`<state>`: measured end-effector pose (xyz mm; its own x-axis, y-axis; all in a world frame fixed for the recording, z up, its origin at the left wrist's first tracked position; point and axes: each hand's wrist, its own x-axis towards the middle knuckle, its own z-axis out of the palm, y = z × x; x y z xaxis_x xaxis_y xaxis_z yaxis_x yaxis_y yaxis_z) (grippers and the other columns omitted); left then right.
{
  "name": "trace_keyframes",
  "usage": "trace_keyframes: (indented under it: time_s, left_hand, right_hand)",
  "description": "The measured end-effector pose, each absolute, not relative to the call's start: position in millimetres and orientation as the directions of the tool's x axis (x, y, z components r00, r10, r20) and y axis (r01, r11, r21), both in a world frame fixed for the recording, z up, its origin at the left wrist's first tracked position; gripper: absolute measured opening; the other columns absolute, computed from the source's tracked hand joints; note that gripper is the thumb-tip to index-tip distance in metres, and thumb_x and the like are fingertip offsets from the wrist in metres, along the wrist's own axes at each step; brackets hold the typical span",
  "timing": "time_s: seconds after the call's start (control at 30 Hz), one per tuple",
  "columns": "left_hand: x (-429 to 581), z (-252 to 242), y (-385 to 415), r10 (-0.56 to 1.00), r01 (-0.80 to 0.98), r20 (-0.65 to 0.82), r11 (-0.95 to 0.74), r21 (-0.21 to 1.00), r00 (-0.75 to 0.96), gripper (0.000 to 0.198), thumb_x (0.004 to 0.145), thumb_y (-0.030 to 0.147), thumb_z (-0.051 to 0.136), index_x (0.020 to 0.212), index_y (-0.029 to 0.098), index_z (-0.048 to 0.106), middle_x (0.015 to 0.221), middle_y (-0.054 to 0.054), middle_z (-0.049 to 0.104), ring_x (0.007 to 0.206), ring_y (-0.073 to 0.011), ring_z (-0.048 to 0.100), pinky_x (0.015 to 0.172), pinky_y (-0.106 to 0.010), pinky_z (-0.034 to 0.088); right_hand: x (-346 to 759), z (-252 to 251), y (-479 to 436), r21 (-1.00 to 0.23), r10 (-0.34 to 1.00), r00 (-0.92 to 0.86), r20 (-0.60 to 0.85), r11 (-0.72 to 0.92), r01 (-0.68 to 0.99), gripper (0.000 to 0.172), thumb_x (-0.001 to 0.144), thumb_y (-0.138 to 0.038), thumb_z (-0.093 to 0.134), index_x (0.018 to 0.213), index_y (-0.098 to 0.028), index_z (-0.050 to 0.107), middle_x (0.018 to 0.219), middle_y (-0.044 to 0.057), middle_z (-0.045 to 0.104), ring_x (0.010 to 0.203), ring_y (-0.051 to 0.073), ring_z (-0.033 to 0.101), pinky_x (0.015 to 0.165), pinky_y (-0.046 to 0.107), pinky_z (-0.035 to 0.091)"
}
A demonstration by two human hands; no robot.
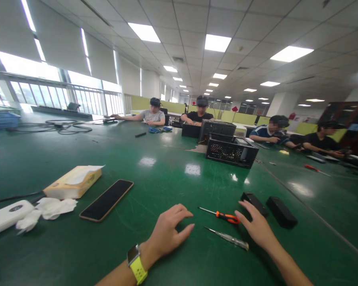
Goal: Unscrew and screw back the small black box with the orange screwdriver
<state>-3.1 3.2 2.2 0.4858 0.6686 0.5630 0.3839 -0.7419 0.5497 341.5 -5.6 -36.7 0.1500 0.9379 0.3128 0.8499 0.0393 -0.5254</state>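
Nothing was gripped by the curled left hand (168,228) or the spread right hand (258,226). Between them on the table (161,174), the orange screwdriver (228,217) and clear screwdriver (229,239) were laid handles rightward, presumably for easy right-side reach.

Glossy green tabletop (167,178)

From the left hand (170,228), a flat black phone (106,200) lies at ten o'clock, an orange-black screwdriver (226,217) and clear-handled screwdriver (226,237) at three, two black oblong blocks (282,213) beyond them, an open black metal case (229,153) at one.
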Motion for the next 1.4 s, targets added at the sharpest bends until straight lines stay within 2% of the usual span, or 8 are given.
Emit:
trace_keyframes:
  time_s: [0.1, 0.27, 0.4, 0.67, 0.83, 1.03, 1.2, 1.4]
  left_hand:
    - [-3.7, 1.5, 3.6, 0.673, 0.386, 0.563, -0.738, 0.553, 0.480, 0.016, 0.087, 0.021, 0.062, 0.103, 0.019, 0.068, 0.095, -0.006, 0.065, 0.085, -0.0208, 0.062, 0.076, -0.031, 0.050]
    - [-4.5, -0.2, 4.7, 0.662, 0.378, 0.575, -0.748, 0.545, 0.481, 0.016, 0.088, 0.022, 0.062, 0.103, 0.019, 0.067, 0.096, -0.006, 0.064, 0.085, -0.0206, 0.062, 0.076, -0.030, 0.050]
    - [-3.3, 0.6, 4.1, 0.658, 0.375, 0.570, -0.751, 0.544, 0.492, 0.017, 0.087, 0.021, 0.062, 0.103, 0.019, 0.068, 0.096, -0.006, 0.065, 0.085, -0.0209, 0.062, 0.076, -0.030, 0.050]
    - [-3.6, 0.4, 3.2, 0.661, 0.373, 0.575, -0.749, 0.548, 0.483, 0.016, 0.086, 0.020, 0.063, 0.101, 0.019, 0.068, 0.094, -0.006, 0.065, 0.085, -0.0211, 0.062, 0.074, -0.030, 0.050]
    - [-3.3, -1.2, 2.6, 0.656, 0.374, 0.582, -0.754, 0.540, 0.481, 0.016, 0.086, 0.020, 0.063, 0.101, 0.019, 0.068, 0.094, -0.006, 0.065, 0.084, -0.0209, 0.062, 0.075, -0.030, 0.050]
    - [-2.6, 0.2, 4.0, 0.667, 0.387, 0.586, -0.745, 0.543, 0.460, 0.014, 0.087, 0.021, 0.062, 0.100, 0.019, 0.068, 0.094, -0.006, 0.066, 0.085, -0.0208, 0.062, 0.076, -0.030, 0.049]
    - [-2.8, -0.2, 4.5, 0.666, 0.382, 0.589, -0.746, 0.545, 0.459, 0.015, 0.086, 0.021, 0.063, 0.099, 0.018, 0.068, 0.094, -0.006, 0.065, 0.084, -0.0206, 0.062, 0.076, -0.030, 0.049]
    - [-2.9, -0.3, 2.7, 0.668, 0.391, 0.584, -0.744, 0.542, 0.461, 0.015, 0.085, 0.020, 0.064, 0.099, 0.019, 0.069, 0.094, -0.006, 0.065, 0.084, -0.0205, 0.062, 0.075, -0.030, 0.049]
  right_hand:
    - [357.4, -40.6, 5.1, -0.445, 0.891, 0.156, 0.427, 0.057, 0.894, 0.055, 0.092, -0.054, 0.041, 0.130, -0.017, 0.058, 0.148, 0.012, 0.047, 0.142, 0.029, 0.033, 0.115, 0.049, 0.030]
    - [406.5, -30.7, 11.2, -0.298, 0.740, 0.287, 0.608, -0.123, 0.947, 0.056, 0.090, -0.050, 0.037, 0.122, -0.012, 0.062, 0.140, 0.017, 0.053, 0.136, 0.031, 0.040, 0.115, 0.045, 0.030]
    - [444.1, -31.9, 3.3, -0.308, 0.671, 0.459, 0.582, -0.341, 0.888, 0.068, 0.083, -0.053, 0.043, 0.128, -0.004, 0.058, 0.137, 0.027, 0.050, 0.129, 0.045, 0.041, 0.107, 0.060, 0.031]
    - [445.5, -42.0, 8.3, -0.113, 0.748, 0.476, 0.462, -0.483, 0.868, 0.059, 0.081, -0.065, 0.046, 0.118, -0.026, 0.068, 0.138, 0.010, 0.056, 0.127, 0.039, 0.045, 0.102, 0.054, 0.035]
    - [439.0, -35.1, 12.6, -0.152, 0.683, 0.568, 0.460, -0.569, 0.808, 0.066, 0.080, -0.070, 0.046, 0.109, -0.016, 0.072, 0.116, 0.016, 0.066, 0.107, 0.041, 0.055, 0.092, 0.051, 0.043]
    - [445.7, -27.3, 9.7, -0.296, 0.688, 0.645, 0.333, -0.573, 0.764, 0.074, 0.081, -0.079, 0.034, 0.111, -0.023, 0.073, 0.131, 0.017, 0.058, 0.117, 0.048, 0.051, 0.089, 0.061, 0.043]
    - [457.6, -21.0, 3.2, -0.369, 0.675, 0.688, 0.267, -0.588, 0.720, 0.074, 0.090, -0.069, 0.020, 0.119, -0.024, 0.071, 0.139, 0.019, 0.054, 0.114, 0.051, 0.056, 0.083, 0.065, 0.045]
    - [480.8, -21.5, -12.6, -0.432, 0.642, 0.703, 0.307, -0.564, 0.704, 0.051, 0.087, -0.046, 0.041, 0.122, -0.023, 0.070, 0.129, 0.020, 0.062, 0.105, 0.047, 0.063, 0.072, 0.056, 0.053]
